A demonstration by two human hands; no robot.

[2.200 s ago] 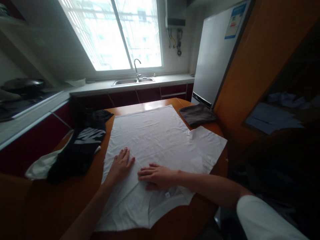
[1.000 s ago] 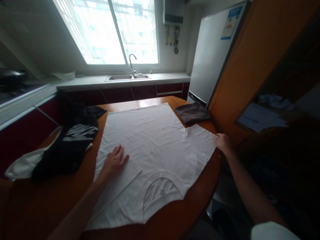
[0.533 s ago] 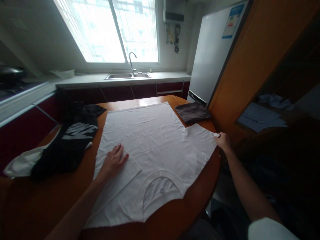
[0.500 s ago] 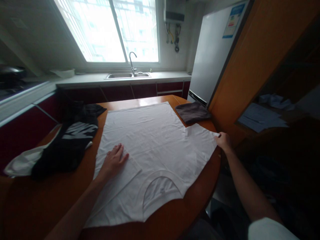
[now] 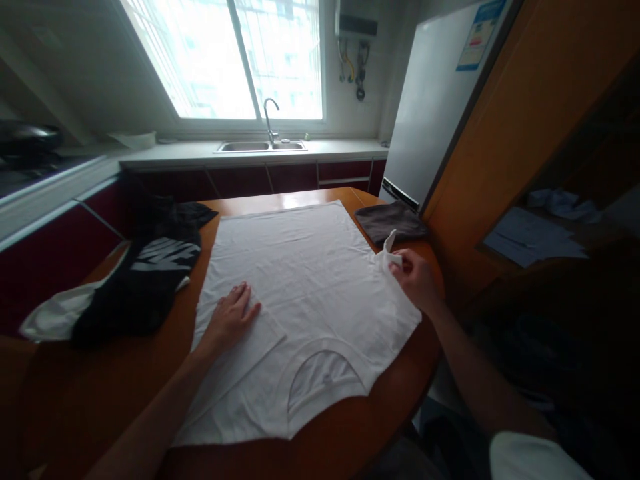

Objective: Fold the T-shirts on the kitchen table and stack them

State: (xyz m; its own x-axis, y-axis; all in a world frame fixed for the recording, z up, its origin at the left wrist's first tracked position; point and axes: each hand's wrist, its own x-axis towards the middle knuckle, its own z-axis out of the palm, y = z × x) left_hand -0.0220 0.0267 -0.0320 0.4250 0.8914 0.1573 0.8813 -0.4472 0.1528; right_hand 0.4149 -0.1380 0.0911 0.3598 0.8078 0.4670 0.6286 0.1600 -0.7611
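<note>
A white T-shirt [image 5: 295, 267] lies spread on the wooden table, its round neck toward me. The sleeve on the left is folded in flat over the body. On that folded part rests my left hand [image 5: 234, 313], palm down with the fingers stretched out. My right hand [image 5: 413, 272] pinches the edge of the other sleeve at the right side. It holds that sleeve lifted and bent inward, with a tip of cloth standing up above the fingers.
Dark clothes with white lettering [image 5: 150, 287] and a pale cloth [image 5: 60, 313] lie on the table's left. A folded dark grey garment [image 5: 390, 221] lies at the far right. Beyond the wooden table [image 5: 400, 400] are a sink [image 5: 245, 147] and a fridge [image 5: 430, 100].
My right hand has moved left, bringing the right sleeve's edge inward and up from its stretched-out position. My left hand stays on the folded sleeve. The view has shifted slightly.
</note>
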